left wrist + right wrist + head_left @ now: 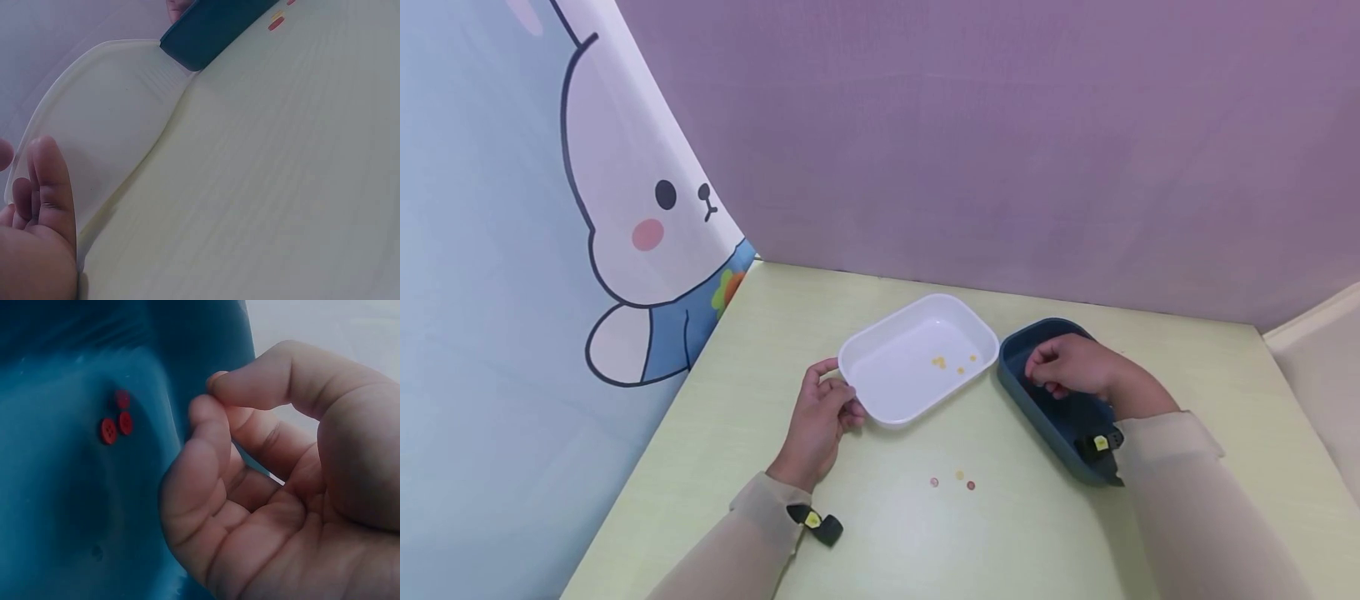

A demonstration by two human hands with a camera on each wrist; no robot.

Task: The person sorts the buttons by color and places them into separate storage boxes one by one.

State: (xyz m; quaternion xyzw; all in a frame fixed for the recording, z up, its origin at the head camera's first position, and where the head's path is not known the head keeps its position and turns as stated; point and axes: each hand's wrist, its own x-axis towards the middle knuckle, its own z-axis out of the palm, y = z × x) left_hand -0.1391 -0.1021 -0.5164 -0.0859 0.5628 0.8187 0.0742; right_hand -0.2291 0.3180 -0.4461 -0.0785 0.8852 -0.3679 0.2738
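My left hand grips the left end of a white tray, with the thumb near its rim. Several small yellow buttons lie in that tray. Over the dark blue tray, my right hand has its fingers curled, thumb and fingertips together. Nothing shows between them in the right wrist view. Beyond those fingers, red buttons lie inside the blue tray, and one red button looks blurred. On the table in front are a yellow button and two reddish buttons.
The two trays stand nearly touching on a pale yellow-green table. A purple cloth wall rises behind the table. A blue cloth with a cartoon rabbit hangs at the left.
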